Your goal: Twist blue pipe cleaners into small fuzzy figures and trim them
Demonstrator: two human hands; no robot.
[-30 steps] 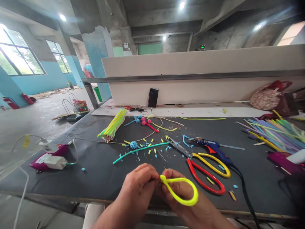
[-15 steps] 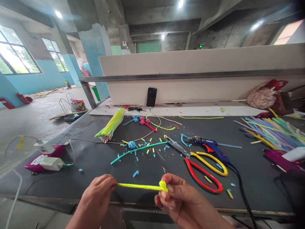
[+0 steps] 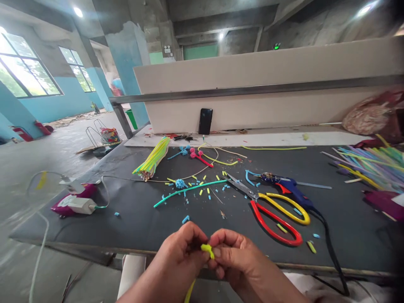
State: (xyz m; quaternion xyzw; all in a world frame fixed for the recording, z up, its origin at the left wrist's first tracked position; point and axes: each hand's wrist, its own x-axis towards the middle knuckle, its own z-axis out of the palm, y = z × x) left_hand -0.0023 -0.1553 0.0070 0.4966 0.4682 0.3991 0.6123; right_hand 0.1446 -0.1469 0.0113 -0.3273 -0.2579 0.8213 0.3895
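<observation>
Both hands meet at the table's front edge over one yellow pipe cleaner [image 3: 207,250]. My left hand [image 3: 181,256] pinches it from the left, and its free tail hangs down below that hand. From the right, my right hand [image 3: 235,256] grips the curled end between thumb and fingers. The small bend shows between the fingertips; the rest there is hidden by the fingers. Beyond the hands lie scissors [image 3: 277,212] with one red and one yellow handle, a green pipe cleaner [image 3: 189,189] and short cut yellow and blue bits.
A blue glue gun [image 3: 287,189] lies behind the scissors, its black cord running to the front edge. Bundled yellow-green pipe cleaners [image 3: 153,158] lie at left, pastel ones [image 3: 375,166] at right. A phone [image 3: 205,121] leans against the back board. A purple power strip [image 3: 74,200] sits left.
My left hand has moved right, from the far end of the stretched pipe cleaner to its curled end beside my right hand. The tail now hangs downward. The view has shifted slightly.
</observation>
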